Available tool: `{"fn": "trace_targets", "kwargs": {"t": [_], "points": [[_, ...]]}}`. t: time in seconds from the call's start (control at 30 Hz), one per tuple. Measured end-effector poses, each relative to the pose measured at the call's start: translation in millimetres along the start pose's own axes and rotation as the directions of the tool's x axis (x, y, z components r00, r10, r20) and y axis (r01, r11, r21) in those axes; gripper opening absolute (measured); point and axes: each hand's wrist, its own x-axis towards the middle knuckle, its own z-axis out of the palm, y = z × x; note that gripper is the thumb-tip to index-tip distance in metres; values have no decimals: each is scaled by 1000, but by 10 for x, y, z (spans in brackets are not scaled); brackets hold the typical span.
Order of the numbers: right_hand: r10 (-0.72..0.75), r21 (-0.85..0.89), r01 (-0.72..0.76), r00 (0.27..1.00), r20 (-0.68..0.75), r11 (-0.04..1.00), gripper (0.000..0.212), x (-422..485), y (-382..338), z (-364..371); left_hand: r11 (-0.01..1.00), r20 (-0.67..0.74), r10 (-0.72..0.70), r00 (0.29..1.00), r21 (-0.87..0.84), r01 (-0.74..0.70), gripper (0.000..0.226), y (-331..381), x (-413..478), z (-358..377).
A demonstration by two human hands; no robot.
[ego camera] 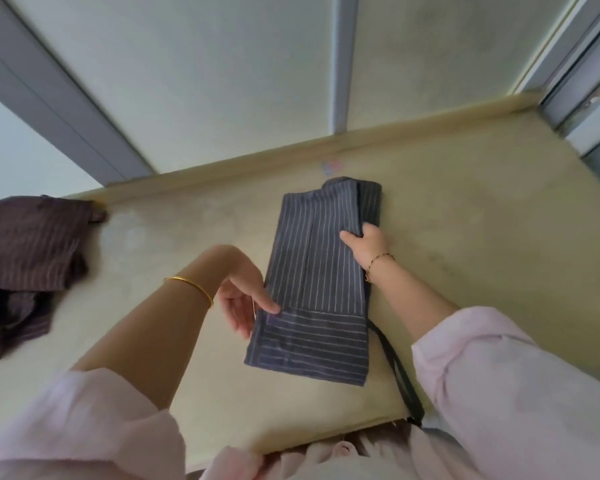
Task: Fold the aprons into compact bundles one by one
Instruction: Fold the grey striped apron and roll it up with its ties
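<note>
On the beige tabletop (465, 209), near its middle: blue-grey pinstriped apron (312, 282), folded into a long narrow stack running away from the viewer, white stripes lengthwise over most of it and crosswise on the near band. At its far right corner, a second folded layer peeking out darker beneath. From under the right edge, dark strap (400, 379) trailing toward the near table edge and hanging over it. At the right long edge, about midway up: right hand (368, 244), thumb laid on top of the cloth, fingers curled over the edge and apparently tucked beneath, pinching the fold; beaded bracelet (378, 263) on that wrist. At the left long edge, lower down: left hand (246, 299), palm turned toward the cloth, fingers straight and close together, forefinger tip touching the striped surface, nothing gripped; gold bangle (191, 287) on the forearm. Rolled pale pink sleeves (520, 386) on both arms. Far left, well apart from the folded piece: brown striped aprons (25, 258), crumpled in a heap against the raised back lip of the table, blurred, count hard to make out. Behind the table: pale wall panels with grey frames (343, 64).
</note>
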Motion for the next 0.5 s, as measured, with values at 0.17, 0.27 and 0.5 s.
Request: {"fn": "trace_targets", "kwargs": {"t": [0.17, 0.27, 0.5], "points": [[39, -130, -44, 998, -45, 991, 35, 124, 20, 21, 928, -568, 247, 785, -96, -361, 41, 49, 184, -103], [19, -142, -30, 997, -77, 989, 39, 142, 61, -59, 838, -662, 309, 684, -151, -524, 33, 194, 235, -119], [-51, -152, 30, 989, -135, 988, 42, 291, 107, -199, 766, -677, 361, 641, -176, -618, 30, 402, 286, -208]]}}
